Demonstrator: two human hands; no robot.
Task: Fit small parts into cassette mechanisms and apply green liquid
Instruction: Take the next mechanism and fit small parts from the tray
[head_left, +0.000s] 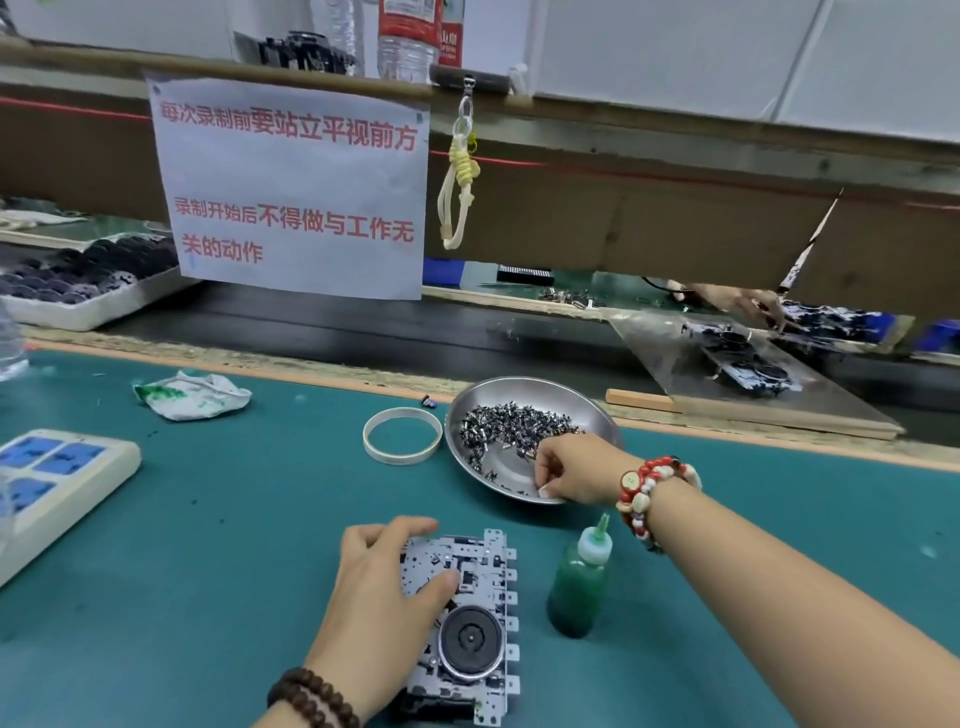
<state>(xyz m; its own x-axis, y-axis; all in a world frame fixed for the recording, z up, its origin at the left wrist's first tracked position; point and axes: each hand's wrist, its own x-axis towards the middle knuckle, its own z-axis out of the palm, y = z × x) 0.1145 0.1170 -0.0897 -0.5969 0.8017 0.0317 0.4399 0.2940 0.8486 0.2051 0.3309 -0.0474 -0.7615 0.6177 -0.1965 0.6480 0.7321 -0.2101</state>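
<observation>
A metal cassette mechanism (475, 618) with a round black flywheel lies on the green mat in front of me. My left hand (387, 587) holds its left side, thumb on top of the plate. My right hand (576, 470) reaches into a steel dish (524, 395), fingers curled down among the small dark parts (511, 423) piled there; whether a part is pinched is hidden. A small squeeze bottle of green liquid (579, 584) stands upright just right of the mechanism, under my right forearm.
A white tape ring (402, 436) lies left of the dish. A green-stained crumpled tissue (192, 395) and a power strip (52, 483) sit to the left. A conveyor belt (337, 327) runs behind the mat, with another person's hand (743, 304) at far right.
</observation>
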